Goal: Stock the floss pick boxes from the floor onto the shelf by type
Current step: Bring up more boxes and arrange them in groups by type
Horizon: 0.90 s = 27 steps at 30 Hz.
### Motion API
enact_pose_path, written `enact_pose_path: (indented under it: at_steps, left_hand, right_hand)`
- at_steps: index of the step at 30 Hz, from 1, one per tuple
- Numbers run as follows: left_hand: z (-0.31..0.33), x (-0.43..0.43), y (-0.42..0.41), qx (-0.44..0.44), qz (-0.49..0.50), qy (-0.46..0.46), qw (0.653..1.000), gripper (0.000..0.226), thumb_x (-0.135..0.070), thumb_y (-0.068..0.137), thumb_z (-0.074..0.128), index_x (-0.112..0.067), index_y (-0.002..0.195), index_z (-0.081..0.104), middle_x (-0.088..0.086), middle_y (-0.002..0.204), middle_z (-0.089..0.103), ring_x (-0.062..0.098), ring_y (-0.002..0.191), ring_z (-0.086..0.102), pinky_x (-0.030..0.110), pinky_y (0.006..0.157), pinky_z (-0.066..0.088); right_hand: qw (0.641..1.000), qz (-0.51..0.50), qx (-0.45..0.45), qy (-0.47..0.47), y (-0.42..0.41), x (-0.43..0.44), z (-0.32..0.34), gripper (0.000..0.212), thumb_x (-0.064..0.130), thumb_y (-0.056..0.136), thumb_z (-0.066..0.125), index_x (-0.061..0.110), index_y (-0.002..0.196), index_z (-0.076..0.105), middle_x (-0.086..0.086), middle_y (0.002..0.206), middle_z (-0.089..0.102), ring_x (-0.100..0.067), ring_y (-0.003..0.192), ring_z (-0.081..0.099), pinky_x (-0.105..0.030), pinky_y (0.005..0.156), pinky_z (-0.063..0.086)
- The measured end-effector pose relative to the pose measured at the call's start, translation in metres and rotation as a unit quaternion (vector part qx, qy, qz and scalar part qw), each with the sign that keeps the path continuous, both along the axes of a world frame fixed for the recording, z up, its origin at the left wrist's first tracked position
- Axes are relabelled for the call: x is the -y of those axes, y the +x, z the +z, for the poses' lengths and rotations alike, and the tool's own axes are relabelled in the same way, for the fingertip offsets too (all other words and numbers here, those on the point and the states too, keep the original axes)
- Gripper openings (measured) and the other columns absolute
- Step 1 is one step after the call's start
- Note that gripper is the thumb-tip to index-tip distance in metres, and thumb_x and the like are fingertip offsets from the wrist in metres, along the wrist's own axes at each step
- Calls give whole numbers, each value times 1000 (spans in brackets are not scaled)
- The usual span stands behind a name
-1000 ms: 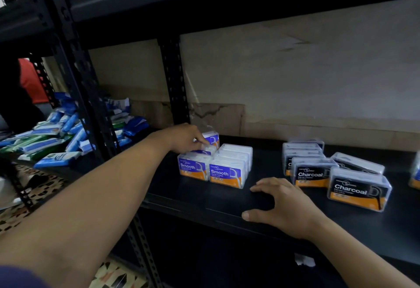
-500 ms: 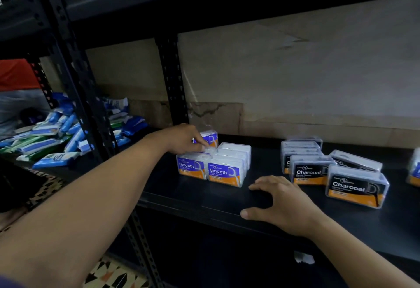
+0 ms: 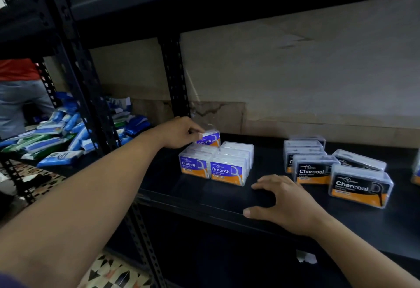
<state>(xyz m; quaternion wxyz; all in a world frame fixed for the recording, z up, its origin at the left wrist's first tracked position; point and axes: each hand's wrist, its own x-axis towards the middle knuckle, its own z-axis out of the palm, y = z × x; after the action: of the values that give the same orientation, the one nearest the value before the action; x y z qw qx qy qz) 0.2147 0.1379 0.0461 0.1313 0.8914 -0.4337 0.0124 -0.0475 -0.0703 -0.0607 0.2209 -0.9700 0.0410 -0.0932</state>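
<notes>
On the black shelf [image 3: 204, 196] stand two rows of blue-and-orange "Smooth" floss pick boxes [image 3: 225, 169]. My left hand [image 3: 181, 132] reaches over the back of the left row and grips one more Smooth box [image 3: 210, 139], held upright on top of that row. To the right lies a group of black-and-orange "Charcoal" boxes [image 3: 359, 185], some at an angle. My right hand [image 3: 284, 203] rests with spread fingers on the shelf's front edge, between the two groups, holding nothing.
A black slotted upright [image 3: 75, 71] divides this bay from the left one, where blue and green packets [image 3: 56, 142] are heaped. A person in a red top [image 3: 16, 87] stands far left. Another box [image 3: 417, 171] shows at the right edge. Patterned floor tiles [image 3: 113, 274] lie below.
My left hand has shifted the held Smooth box slightly at the back of the left row. My right hand has stayed on the shelf edge. The person at far left has moved.
</notes>
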Motion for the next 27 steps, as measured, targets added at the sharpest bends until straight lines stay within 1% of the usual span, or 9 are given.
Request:
enact_pose_path:
  at_steps: [3,6,8,11,16,18,19,22,27]
  left_hand:
    - [0,2,12,11,21,-19,1000,31,-29,96,61,-20,125,70,-4,118,72,7,102,65,22,92,48]
    - [-5,11,19,13,43,-17,999,29,-25,94,64,-15,121,71,-1,112,74,11,100,66,19,87,44]
    - [-10,19,22,17,57,-11,998,28,-25,93,65,-17,118,73,-2,109,74,13,101,66,22,88,47]
    - [-18,34,24,30,65,21,997,29,-28,91,60,-25,117,73,-2,112,74,16,103,66,34,93,52]
    - [-25,51,26,80,92,45,992,30,-22,94,58,-22,120,73,6,122,70,26,114,63,36,97,50]
    - [-22,53,26,89,84,44,992,29,-18,93,60,-21,119,73,2,123,70,23,116,63,32,100,49]
    - [-20,53,26,85,72,44,993,28,-16,93,61,-19,118,73,1,122,71,21,115,64,26,99,47]
    - [-13,52,23,63,42,44,996,27,-9,93,61,-11,117,74,0,119,72,13,112,64,13,89,39]
    - [-7,47,20,41,20,50,998,22,-14,92,66,-12,112,76,-1,115,73,11,109,65,14,90,41]
  right_hand:
    - [1000,0,2,-2,0,0,0,92,89,60,57,39,136,53,20,144,42,0,135,31,-31,115,28]
    - [1000,2,-2,-3,0,0,1,92,89,60,57,39,137,52,21,144,41,1,135,31,-31,115,28]
    - [1000,2,2,-6,0,0,2,93,90,58,56,39,136,53,21,143,42,0,134,32,-31,114,29]
    - [1000,2,6,-9,1,0,1,87,86,62,60,39,135,54,22,142,42,0,134,32,-29,113,29]
    - [1000,1,4,-1,1,1,1,88,85,62,60,39,136,53,22,143,41,1,134,31,-28,113,27]
    - [1000,-1,6,2,1,1,1,87,84,62,61,39,136,53,22,142,41,2,134,31,-29,114,27]
    - [1000,-3,8,2,0,1,2,87,84,62,62,39,136,53,22,142,41,2,134,30,-29,114,27]
    - [1000,-7,5,2,0,1,2,86,83,62,62,40,136,53,23,143,40,1,135,30,-29,114,26]
    - [1000,-5,4,-1,0,0,1,88,85,62,60,40,137,52,22,144,40,1,135,29,-30,114,27]
